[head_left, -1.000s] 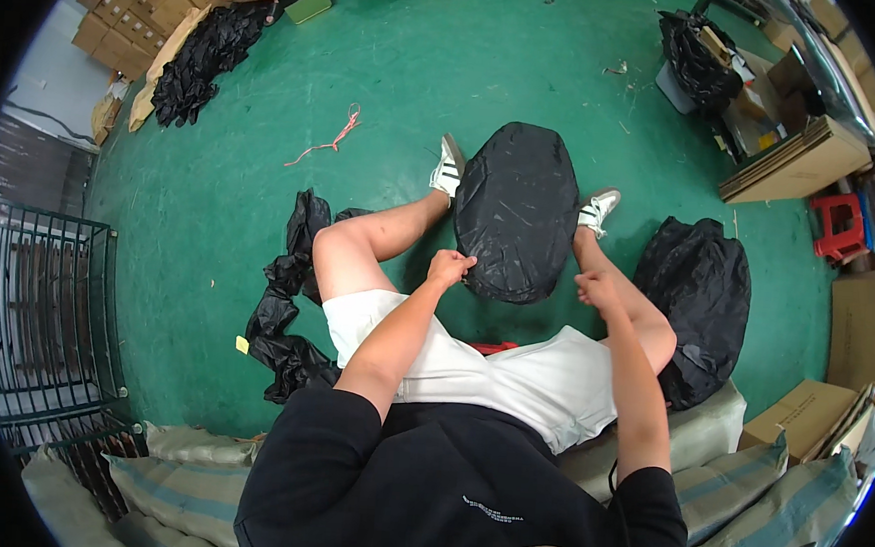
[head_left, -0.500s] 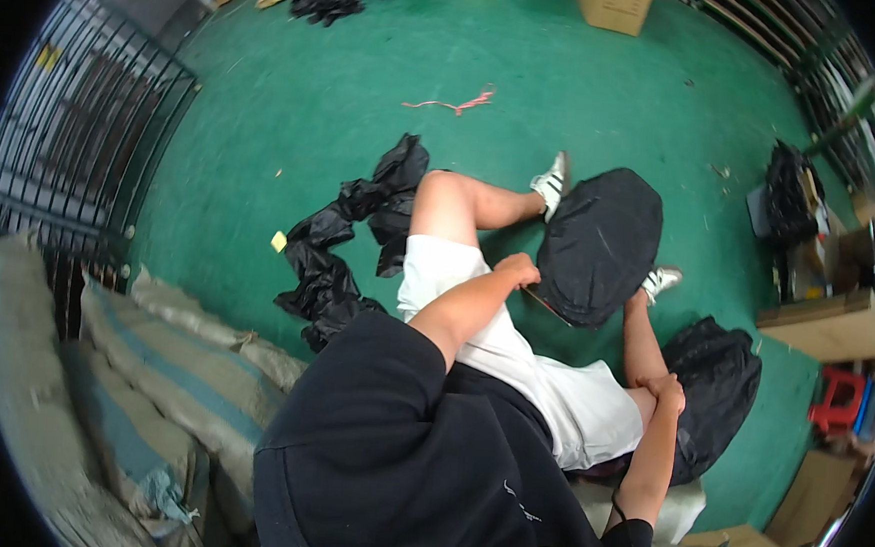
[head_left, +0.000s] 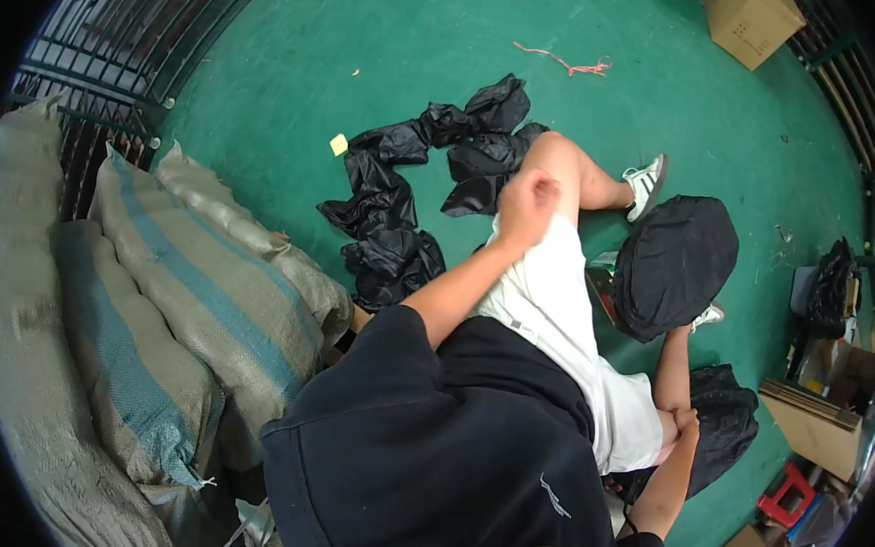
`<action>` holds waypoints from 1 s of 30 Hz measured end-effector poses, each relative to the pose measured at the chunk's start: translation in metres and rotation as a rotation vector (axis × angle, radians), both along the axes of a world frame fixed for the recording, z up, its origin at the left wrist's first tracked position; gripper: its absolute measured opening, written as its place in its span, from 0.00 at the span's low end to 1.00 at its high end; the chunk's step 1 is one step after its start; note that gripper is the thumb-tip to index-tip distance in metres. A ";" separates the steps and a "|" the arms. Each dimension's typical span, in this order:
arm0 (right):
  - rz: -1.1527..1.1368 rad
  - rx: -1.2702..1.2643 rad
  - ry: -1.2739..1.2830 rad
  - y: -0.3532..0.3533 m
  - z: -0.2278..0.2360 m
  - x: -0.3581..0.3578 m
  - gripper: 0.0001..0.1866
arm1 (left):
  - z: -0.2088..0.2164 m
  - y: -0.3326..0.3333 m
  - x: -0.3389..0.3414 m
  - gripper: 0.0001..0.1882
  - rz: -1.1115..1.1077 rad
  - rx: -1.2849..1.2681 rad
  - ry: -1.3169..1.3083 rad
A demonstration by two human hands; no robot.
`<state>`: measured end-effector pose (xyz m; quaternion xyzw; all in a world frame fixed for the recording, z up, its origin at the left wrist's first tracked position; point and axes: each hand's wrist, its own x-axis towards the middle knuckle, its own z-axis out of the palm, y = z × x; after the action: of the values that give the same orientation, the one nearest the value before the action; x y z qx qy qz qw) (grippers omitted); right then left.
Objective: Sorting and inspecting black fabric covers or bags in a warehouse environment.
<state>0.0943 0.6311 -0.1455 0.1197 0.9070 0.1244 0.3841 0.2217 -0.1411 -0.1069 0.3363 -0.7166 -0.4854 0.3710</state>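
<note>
My left hand (head_left: 529, 209) is raised over my left thigh with the fingers curled, and nothing shows in it. Beyond it on the green floor lies a crumpled trail of black plastic bags (head_left: 382, 195). My right hand (head_left: 686, 423) rests on my right leg, fingers laid against it and holding nothing. Between my feet stands a rounded bundle with a black cover (head_left: 676, 268); a dark, coloured edge shows under its near left side. Another black bag (head_left: 726, 432) sits beside my right leg, partly hidden by it.
Stuffed woven sacks (head_left: 207, 279) lean along the left, by a metal rack (head_left: 130, 64). A pink string (head_left: 575, 69) and a yellow scrap (head_left: 339, 145) lie on the floor. Cartons (head_left: 753, 27), a red stool (head_left: 788, 496) and a black bin bag (head_left: 833, 288) stand to the right.
My left hand has left the edge of the black-covered bundle and moved up and left over my thigh. My view has turned left; my right hand stays on my leg.
</note>
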 end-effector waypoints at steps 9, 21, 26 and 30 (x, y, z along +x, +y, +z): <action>0.089 0.054 -0.011 0.127 0.035 -0.001 0.44 | -0.173 -0.061 0.200 0.33 0.232 0.582 -1.230; 0.178 0.024 -0.112 -0.151 -0.024 -0.032 0.43 | -0.334 0.033 0.335 0.24 -0.161 1.017 -1.133; 0.052 0.062 0.020 -0.165 -0.002 -0.030 0.43 | -0.339 0.050 0.181 0.16 -0.023 0.789 -0.707; 0.008 0.065 0.031 -0.208 0.016 -0.021 0.40 | -0.323 0.011 0.087 0.13 0.213 1.172 -0.040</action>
<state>0.0732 0.4235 -0.1293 0.1306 0.9088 0.1536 0.3653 0.3090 -0.1302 -0.4296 0.5643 -0.2987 -0.7535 0.1566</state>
